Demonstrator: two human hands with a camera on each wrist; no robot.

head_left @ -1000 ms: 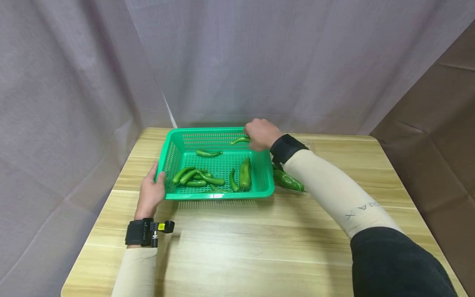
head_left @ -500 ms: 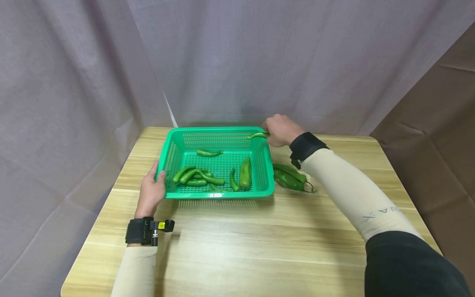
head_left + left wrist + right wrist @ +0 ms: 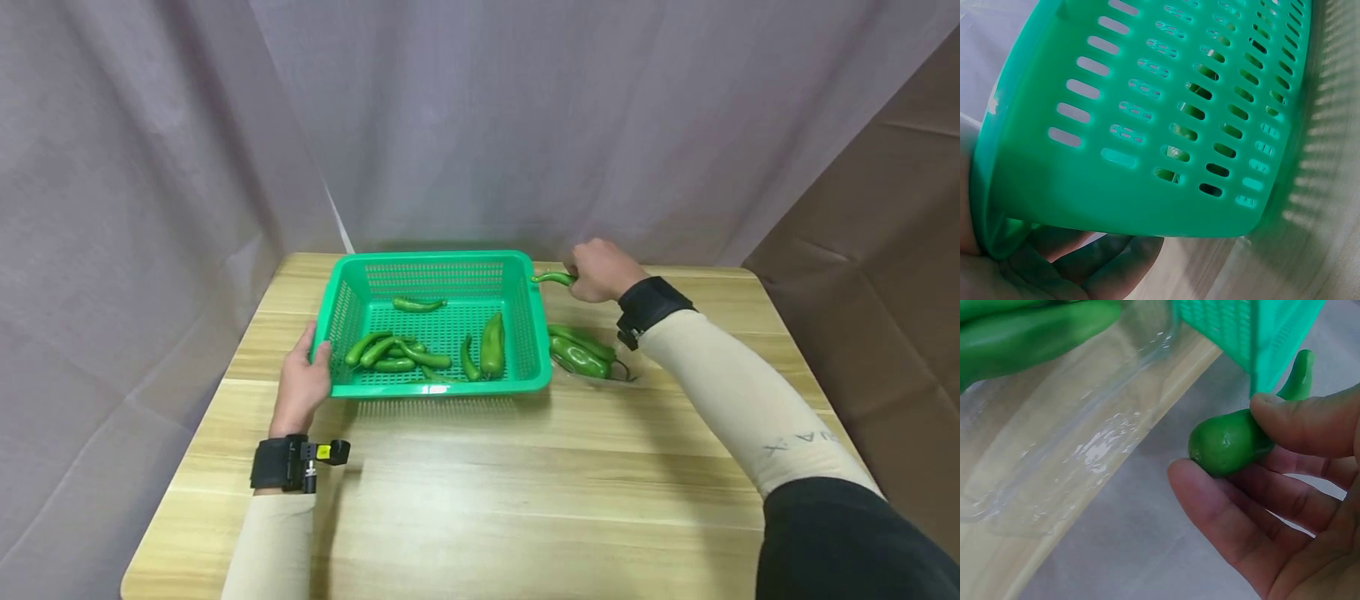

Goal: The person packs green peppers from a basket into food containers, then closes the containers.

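Grey drapes surrounded wooden table (image 3: 525,492). Left hand (image 3: 302,385) curled round green basket (image 3: 339,304) rim at 9 o'clock, steadying it. Right hand (image 3: 600,269) pinched green chili pepper (image 3: 552,277) outside basket, 2 o'clock, above peppers (image 3: 581,354) on clear plastic.

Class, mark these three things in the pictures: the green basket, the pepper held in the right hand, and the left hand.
green basket (image 3: 442,387), head view, on its near rim.
pepper (image 3: 1225,442), right wrist view, on its thick rounded end.
left hand (image 3: 302,388), head view, on its back.
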